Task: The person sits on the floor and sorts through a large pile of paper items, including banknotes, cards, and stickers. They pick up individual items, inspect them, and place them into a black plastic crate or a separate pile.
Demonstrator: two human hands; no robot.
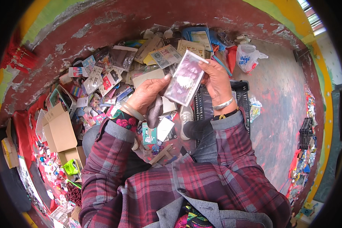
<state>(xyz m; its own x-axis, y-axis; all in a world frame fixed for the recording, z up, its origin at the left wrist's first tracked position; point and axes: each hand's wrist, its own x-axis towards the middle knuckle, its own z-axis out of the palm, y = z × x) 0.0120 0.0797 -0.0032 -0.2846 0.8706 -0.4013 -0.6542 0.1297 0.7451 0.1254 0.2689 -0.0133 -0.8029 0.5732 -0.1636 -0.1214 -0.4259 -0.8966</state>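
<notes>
In front of me, tilted, is a flat rectangular pack (185, 78) with a glossy clear cover and purple contents, white glare across its middle. My right hand (216, 81) pinches its upper right edge, thumb on the front. At its left edge is the thumb of my left hand (150, 91), whose other fingers are curled and partly hidden. From under that hand hangs a dark grey soft cloth (154, 112), bunched up. Beneath the pack lies a heap of cards and flat packets, among them a card sheet with pictures (165, 56).
An open cardboard box (60, 129) stands left, by a white plastic basket (62, 97). Near my feet is a black plastic crate (244, 99). A white plastic bag (249, 57) lies at the far right. Small goods line the right wall, with another black crate (305, 133).
</notes>
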